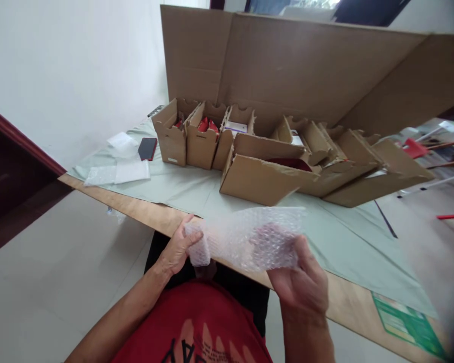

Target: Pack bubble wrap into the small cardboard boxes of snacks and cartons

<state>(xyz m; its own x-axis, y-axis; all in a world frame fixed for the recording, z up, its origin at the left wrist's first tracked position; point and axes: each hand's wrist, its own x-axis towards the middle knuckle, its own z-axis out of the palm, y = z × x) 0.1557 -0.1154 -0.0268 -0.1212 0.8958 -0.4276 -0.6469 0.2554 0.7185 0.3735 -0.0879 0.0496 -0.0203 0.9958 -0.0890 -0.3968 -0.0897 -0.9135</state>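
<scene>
- bubble wrap [249, 237]: one clear sheet, blurred, held in the air over the near edge of the desk [166, 217], between my two hands. its left end is rolled into a small tight tube. something pinkish shows through the middle, and i cannot tell what it is.
- left hand [176, 249]: grip closed on the rolled end, thumb on top and fingers beneath.
- right hand [300, 285]: grip closed on the other end from below, with the sheet bunched over the fingers.
- handling, my judgement: i would keep the sheet level and lightly taut between both grips, and pinch the roll only firmly enough that it does not spring open. the film is slippery and the bubbles crush easily, so a light pinch suits it. working low over the green cloth [344, 242] would let anything that slips land softly.
- open carton [257, 179]: middle of the desk, flaps up, dark red inside.
- row of small cartons [200, 138]: far left part of the desk, red items within.
- cardboard sheet [306, 65]: upright along the far edge.
- phone [147, 148] and spare wrap pieces [117, 173]: near the left edge, well apart from my hands.
</scene>
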